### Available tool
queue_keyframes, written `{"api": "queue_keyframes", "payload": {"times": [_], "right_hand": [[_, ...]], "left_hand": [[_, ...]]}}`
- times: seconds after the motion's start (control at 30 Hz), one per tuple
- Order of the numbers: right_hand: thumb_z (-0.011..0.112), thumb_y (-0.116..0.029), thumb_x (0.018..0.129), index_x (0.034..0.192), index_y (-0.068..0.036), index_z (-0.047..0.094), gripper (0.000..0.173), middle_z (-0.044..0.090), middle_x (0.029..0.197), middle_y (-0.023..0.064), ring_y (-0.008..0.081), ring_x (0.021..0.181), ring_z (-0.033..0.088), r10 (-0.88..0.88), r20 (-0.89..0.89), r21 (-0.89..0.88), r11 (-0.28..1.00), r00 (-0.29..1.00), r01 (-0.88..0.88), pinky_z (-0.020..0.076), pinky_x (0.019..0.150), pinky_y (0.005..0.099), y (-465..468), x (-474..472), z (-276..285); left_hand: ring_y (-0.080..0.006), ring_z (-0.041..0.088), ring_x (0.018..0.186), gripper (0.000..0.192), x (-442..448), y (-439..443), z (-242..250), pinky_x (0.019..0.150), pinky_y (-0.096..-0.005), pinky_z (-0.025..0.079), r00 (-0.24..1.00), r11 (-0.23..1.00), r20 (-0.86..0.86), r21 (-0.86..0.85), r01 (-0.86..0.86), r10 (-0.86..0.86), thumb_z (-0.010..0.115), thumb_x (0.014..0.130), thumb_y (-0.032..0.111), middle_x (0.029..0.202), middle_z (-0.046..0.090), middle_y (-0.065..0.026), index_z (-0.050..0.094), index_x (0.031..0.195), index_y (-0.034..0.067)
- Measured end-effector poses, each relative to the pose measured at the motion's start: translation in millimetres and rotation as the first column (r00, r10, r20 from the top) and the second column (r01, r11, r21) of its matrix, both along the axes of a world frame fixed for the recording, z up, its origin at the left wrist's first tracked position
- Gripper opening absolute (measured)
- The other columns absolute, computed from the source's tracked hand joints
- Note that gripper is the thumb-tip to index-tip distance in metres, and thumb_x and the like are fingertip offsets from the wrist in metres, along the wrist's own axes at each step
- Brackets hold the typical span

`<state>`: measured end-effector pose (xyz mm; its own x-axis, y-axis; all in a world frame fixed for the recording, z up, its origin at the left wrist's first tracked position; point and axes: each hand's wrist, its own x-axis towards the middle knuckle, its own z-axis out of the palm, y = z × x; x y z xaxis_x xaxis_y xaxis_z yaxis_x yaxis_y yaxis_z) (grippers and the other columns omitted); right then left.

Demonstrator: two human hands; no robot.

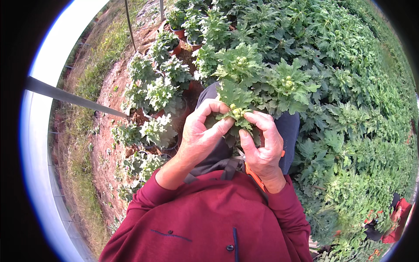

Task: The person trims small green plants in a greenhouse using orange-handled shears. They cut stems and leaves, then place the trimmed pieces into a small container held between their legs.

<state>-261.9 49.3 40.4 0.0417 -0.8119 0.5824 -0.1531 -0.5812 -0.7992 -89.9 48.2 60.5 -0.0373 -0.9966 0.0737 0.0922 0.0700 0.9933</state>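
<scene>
A cluster of pale green flower buds [237,112] on a leafy plant, chrysanthemum-like, stands between my two hands. My left hand [204,131] pinches at the left side of the cluster with thumb and forefinger. From the right, the forefinger of my right hand [263,142] touches the buds, its thumb a little apart below. Orange-handled scissors or snips [254,177] lie partly under my right hand, their metal tips showing near my lap; how they are held is hidden. Two more budded shoots, one behind [241,62] and one to the right [288,83], rise beyond my hands.
Potted plants [160,93] stand in rows on reddish soil at the left. Dense leafy plants [353,131] fill the right side. A metal pole [78,100] slants in from the left. A person in red [397,221] is at the lower right edge.
</scene>
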Motion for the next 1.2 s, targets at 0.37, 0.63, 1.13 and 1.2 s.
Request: {"api": "queue_keyframes", "payload": {"times": [0.37, 0.63, 1.13, 1.2], "right_hand": [[0.071, 0.001, 0.088, 0.119, 0.0, 0.065, 0.031, 0.067, 0.113, 0.0182, 0.0308, 0.099, 0.069, -0.008, -0.026, -0.019, 1.0, 1.0, 0.007, 0.056, 0.087, 0.0373, 1, -1, 3], [0.069, 0.002, 0.09, 0.107, 0.0, 0.068, 0.017, 0.069, 0.106, 0.0165, 0.029, 0.094, 0.069, -0.025, -0.055, -0.029, 0.999, 0.998, 0.023, 0.056, 0.082, 0.0351, -2, -1, 1], [0.073, 0.01, 0.072, 0.102, 0.0, 0.062, 0.033, 0.067, 0.101, 0.0128, 0.0268, 0.093, 0.068, -0.03, -0.126, 0.126, 0.991, 0.992, 0.046, 0.0541, 0.084, 0.0346, 1, 7, 8], [0.072, 0.01, 0.072, 0.101, 0.0, 0.061, 0.033, 0.066, 0.1, 0.0124, 0.0269, 0.091, 0.067, -0.021, -0.129, 0.113, 0.993, 0.991, 0.035, 0.0541, 0.084, 0.0348, 1, 7, 9]], "left_hand": [[-0.0075, 0.057, 0.1, 0.018, 6, 0, 3, 0.09, -0.0246, 0.047, 0.998, 0.997, -0.01, 0.034, 0.068, -0.067, 0.074, 0.092, 0.008, 0.106, 0.065, 0.0003, 0.063, 0.105, 0.004], [-0.0082, 0.056, 0.1, 0.017, 14, 0, -2, 0.093, -0.0259, 0.046, 0.996, 0.996, 0.029, -0.014, 0.09, -0.089, 0.073, 0.092, 0.009, 0.106, 0.065, -0.0006, 0.063, 0.104, 0.004], [-0.0222, 0.061, 0.091, 0.018, 8, 0, 9, 0.085, -0.0327, 0.049, 0.896, 0.969, 0.444, -0.232, 0.079, 0.033, 0.069, 0.08, -0.002, 0.095, 0.06, -0.0088, 0.06, 0.096, 0.0], [-0.0242, 0.061, 0.09, 0.019, 9, 1, 9, 0.085, -0.0336, 0.049, 0.892, 0.965, 0.452, -0.246, 0.09, 0.033, 0.068, 0.079, -0.003, 0.094, 0.059, -0.0096, 0.06, 0.096, 0.0]]}}
